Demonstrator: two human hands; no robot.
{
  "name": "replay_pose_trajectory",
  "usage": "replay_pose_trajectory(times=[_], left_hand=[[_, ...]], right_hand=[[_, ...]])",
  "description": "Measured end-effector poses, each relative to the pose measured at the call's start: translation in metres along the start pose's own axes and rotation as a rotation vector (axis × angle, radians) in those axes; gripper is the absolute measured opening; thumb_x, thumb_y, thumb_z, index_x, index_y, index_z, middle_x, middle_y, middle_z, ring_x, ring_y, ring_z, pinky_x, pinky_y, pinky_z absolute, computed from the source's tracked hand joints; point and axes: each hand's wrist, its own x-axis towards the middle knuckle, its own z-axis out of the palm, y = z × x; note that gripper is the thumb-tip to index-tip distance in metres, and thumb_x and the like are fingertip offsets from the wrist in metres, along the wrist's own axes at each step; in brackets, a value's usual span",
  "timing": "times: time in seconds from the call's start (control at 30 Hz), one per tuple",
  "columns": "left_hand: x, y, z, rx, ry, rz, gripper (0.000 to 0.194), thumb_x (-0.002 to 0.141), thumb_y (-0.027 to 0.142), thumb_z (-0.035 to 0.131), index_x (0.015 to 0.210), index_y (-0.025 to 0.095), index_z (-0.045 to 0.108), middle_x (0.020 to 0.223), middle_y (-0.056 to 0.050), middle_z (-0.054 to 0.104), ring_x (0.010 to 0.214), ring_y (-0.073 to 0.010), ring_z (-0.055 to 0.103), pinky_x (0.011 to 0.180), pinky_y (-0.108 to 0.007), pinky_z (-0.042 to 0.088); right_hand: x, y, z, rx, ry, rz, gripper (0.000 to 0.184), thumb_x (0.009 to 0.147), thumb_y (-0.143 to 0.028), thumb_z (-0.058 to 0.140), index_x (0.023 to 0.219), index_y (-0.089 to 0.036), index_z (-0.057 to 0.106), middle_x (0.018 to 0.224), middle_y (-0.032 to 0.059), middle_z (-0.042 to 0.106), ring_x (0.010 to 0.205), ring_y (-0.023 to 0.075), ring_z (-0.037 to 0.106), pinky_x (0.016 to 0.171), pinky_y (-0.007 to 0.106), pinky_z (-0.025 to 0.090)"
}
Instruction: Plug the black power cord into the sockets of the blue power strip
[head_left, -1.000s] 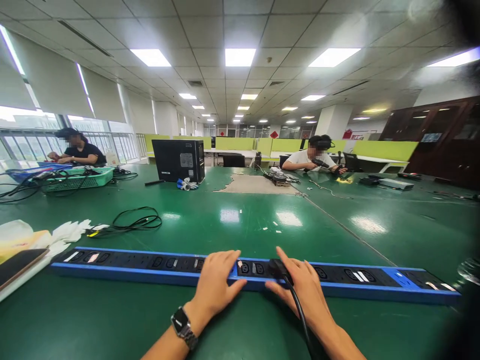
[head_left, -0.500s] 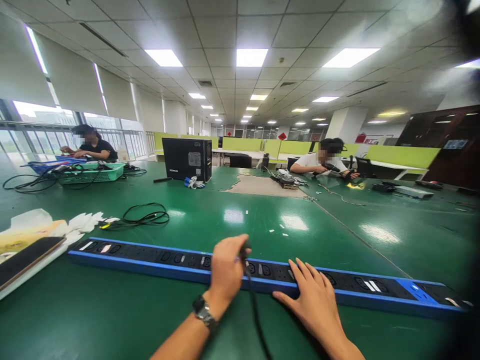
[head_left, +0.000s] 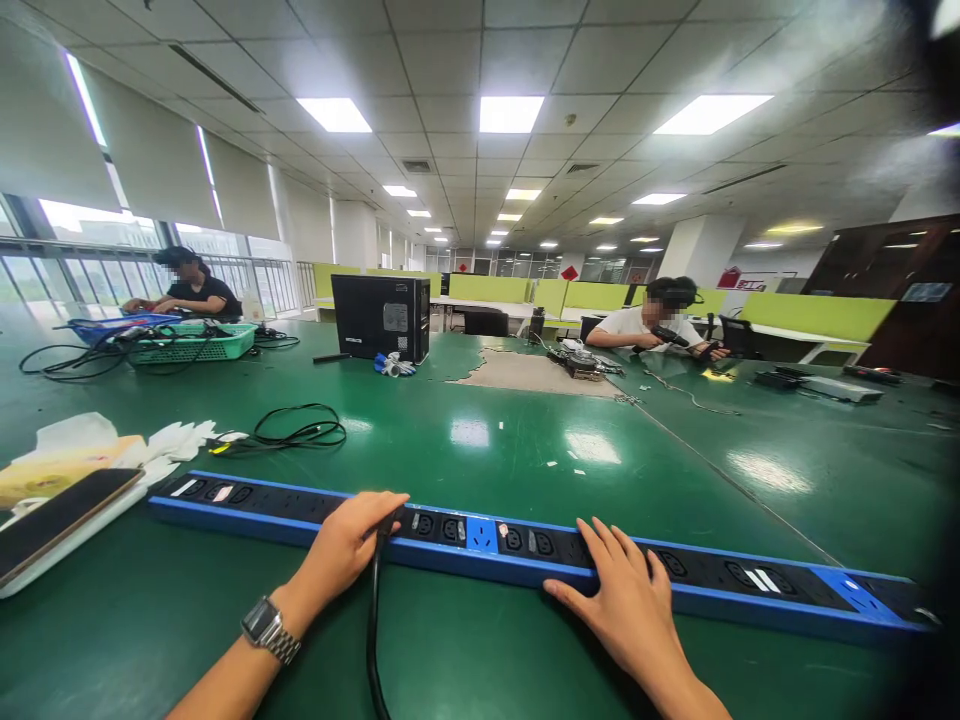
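Observation:
A long blue and black power strip [head_left: 247,497] lies across the green table [head_left: 480,440] in front of me. My left hand [head_left: 346,545], with a wristwatch, is closed round a black plug [head_left: 385,524] pressed at the strip's left-of-middle sockets; the plug's black cable [head_left: 371,630] runs down toward me. My right hand [head_left: 626,605] lies flat with fingers spread on the strip, right of its blue middle section.
A coiled black cable [head_left: 296,432] and white gloves [head_left: 176,440] lie behind the strip at left. A box with a dark slab [head_left: 56,510] sits far left. Further back stand a black computer case [head_left: 381,317], a green basket [head_left: 196,343] and two seated people.
My left hand has carried the plug leftward along the strip, from near the middle to sockets further left. My right hand has stayed flat on the strip.

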Motion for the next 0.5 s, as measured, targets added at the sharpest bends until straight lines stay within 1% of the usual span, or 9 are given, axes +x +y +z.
replay_pose_trajectory(times=[0.1, 0.17, 0.23, 0.27, 0.33, 0.37, 0.4, 0.43, 0.5], left_hand=[[-0.002, -0.003, -0.001, 0.038, -0.017, -0.003, 0.033, 0.094, 0.026, 0.048, 0.125, 0.029, 0.059, 0.118, -0.004, 0.070, 0.109, -0.0196, 0.063, 0.096, -0.038, 0.050], [-0.003, -0.003, 0.000, 0.069, -0.041, 0.002, 0.033, 0.094, 0.027, 0.047, 0.125, 0.028, 0.059, 0.118, -0.005, 0.070, 0.109, -0.0202, 0.063, 0.097, -0.039, 0.049], [-0.004, -0.001, 0.001, 0.117, -0.069, -0.004, 0.037, 0.094, 0.028, 0.048, 0.130, 0.028, 0.055, 0.121, -0.006, 0.068, 0.112, -0.0210, 0.062, 0.098, -0.042, 0.047], [-0.004, 0.000, 0.001, 0.145, -0.076, -0.016, 0.044, 0.092, 0.030, 0.052, 0.136, 0.027, 0.048, 0.124, -0.007, 0.066, 0.114, -0.0222, 0.060, 0.101, -0.044, 0.045], [-0.004, 0.004, 0.002, 0.201, -0.083, -0.040, 0.076, 0.083, 0.036, 0.064, 0.148, 0.023, 0.027, 0.134, -0.012, 0.059, 0.122, -0.0262, 0.055, 0.106, -0.049, 0.039], [-0.004, 0.006, 0.003, 0.223, -0.087, -0.054, 0.092, 0.077, 0.037, 0.069, 0.151, 0.020, 0.016, 0.136, -0.015, 0.057, 0.123, -0.0281, 0.053, 0.107, -0.051, 0.036], [-0.004, 0.007, 0.003, 0.239, -0.095, -0.066, 0.104, 0.072, 0.036, 0.073, 0.152, 0.019, 0.008, 0.136, -0.016, 0.056, 0.124, -0.0291, 0.053, 0.108, -0.052, 0.035], [-0.004, 0.008, 0.004, 0.252, -0.106, -0.074, 0.110, 0.070, 0.032, 0.073, 0.152, 0.019, 0.002, 0.135, -0.016, 0.057, 0.123, -0.0292, 0.054, 0.107, -0.051, 0.036], [-0.005, 0.009, 0.006, 0.266, -0.118, -0.084, 0.109, 0.069, 0.020, 0.068, 0.152, 0.021, -0.003, 0.130, -0.012, 0.061, 0.119, -0.0267, 0.057, 0.106, -0.048, 0.038]], right_hand=[[0.000, -0.032, -0.002, 0.142, 0.027, -0.116, 0.074, 0.074, -0.064, 0.060, 0.134, -0.021, 0.052, 0.141, 0.0124, 0.052, 0.132, 0.0346, 0.042, 0.109, 0.060, 0.024], [0.001, -0.061, -0.005, 0.245, 0.052, -0.196, 0.067, 0.078, -0.061, 0.059, 0.133, -0.022, 0.053, 0.139, 0.0117, 0.053, 0.132, 0.0336, 0.043, 0.110, 0.058, 0.026], [0.004, -0.093, -0.009, 0.339, 0.058, -0.259, 0.061, 0.079, -0.055, 0.062, 0.131, -0.023, 0.055, 0.137, 0.0115, 0.055, 0.130, 0.0338, 0.044, 0.109, 0.058, 0.027], [0.006, -0.108, -0.011, 0.381, 0.051, -0.284, 0.059, 0.078, -0.051, 0.064, 0.130, -0.022, 0.055, 0.136, 0.0115, 0.056, 0.129, 0.0340, 0.044, 0.109, 0.058, 0.028], [0.011, -0.138, -0.015, 0.465, 0.017, -0.321, 0.057, 0.077, -0.044, 0.068, 0.128, -0.021, 0.057, 0.133, 0.0115, 0.058, 0.126, 0.0337, 0.046, 0.107, 0.056, 0.031], [0.014, -0.152, -0.016, 0.507, -0.006, -0.335, 0.057, 0.076, -0.041, 0.069, 0.127, -0.020, 0.057, 0.132, 0.0113, 0.059, 0.124, 0.0330, 0.048, 0.106, 0.055, 0.033], [0.016, -0.165, -0.016, 0.548, -0.030, -0.350, 0.056, 0.075, -0.038, 0.070, 0.127, -0.020, 0.057, 0.130, 0.0108, 0.060, 0.121, 0.0319, 0.049, 0.104, 0.053, 0.035], [0.019, -0.177, -0.016, 0.582, -0.053, -0.367, 0.055, 0.076, -0.034, 0.069, 0.127, -0.020, 0.056, 0.128, 0.0098, 0.062, 0.119, 0.0306, 0.051, 0.103, 0.051, 0.037], [0.022, -0.197, -0.013, 0.625, -0.084, -0.405, 0.048, 0.077, -0.025, 0.065, 0.124, -0.022, 0.058, 0.119, 0.0070, 0.066, 0.112, 0.0276, 0.054, 0.100, 0.049, 0.038]])
